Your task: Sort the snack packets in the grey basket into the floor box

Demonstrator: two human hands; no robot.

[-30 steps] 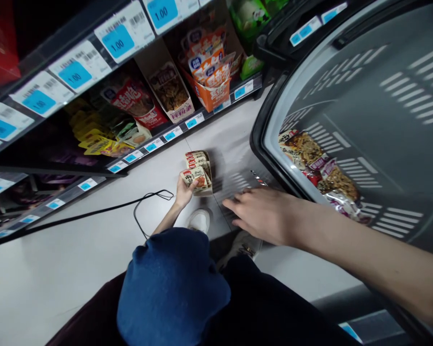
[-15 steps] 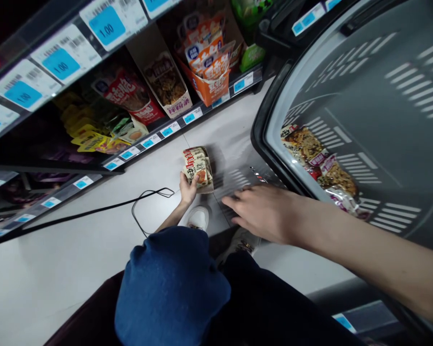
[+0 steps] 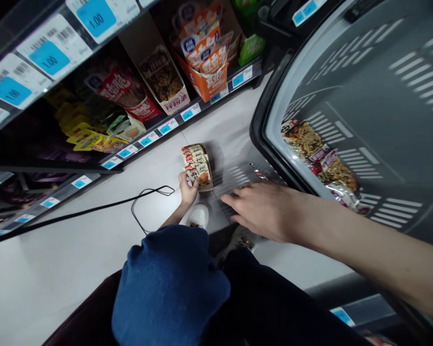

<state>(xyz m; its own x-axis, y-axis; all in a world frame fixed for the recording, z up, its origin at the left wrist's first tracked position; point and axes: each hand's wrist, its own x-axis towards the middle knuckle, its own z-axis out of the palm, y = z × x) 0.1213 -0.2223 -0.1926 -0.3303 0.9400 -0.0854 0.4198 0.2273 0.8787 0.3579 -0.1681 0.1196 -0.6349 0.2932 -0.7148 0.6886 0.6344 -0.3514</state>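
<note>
My left hand (image 3: 188, 190) grips the lower end of a small display box of snack packets (image 3: 197, 161). The packets are cream with red print and stand in a row inside it. This box is low, close to the floor, beside a white shoe (image 3: 198, 215). My right hand (image 3: 261, 209) hangs in front of the grey shopping basket (image 3: 375, 77), palm down. Its fingers are stretched out with nothing seen in them. Inside the basket lie several snack packets (image 3: 337, 170), brown with purple and red labels.
On the left, a shelf holds an orange box of snack packets (image 3: 209, 74), a noodle snack box (image 3: 166, 84), a red bag (image 3: 130, 91) and yellow packets (image 3: 90, 139). Price tags (image 3: 50, 57) line the shelf edges. A black cable (image 3: 94, 204) crosses the floor.
The view has shifted slightly, moving the shelf a little left and up in the picture. Both hands stay nearly where they were, my left still on the box of snack packets.
</note>
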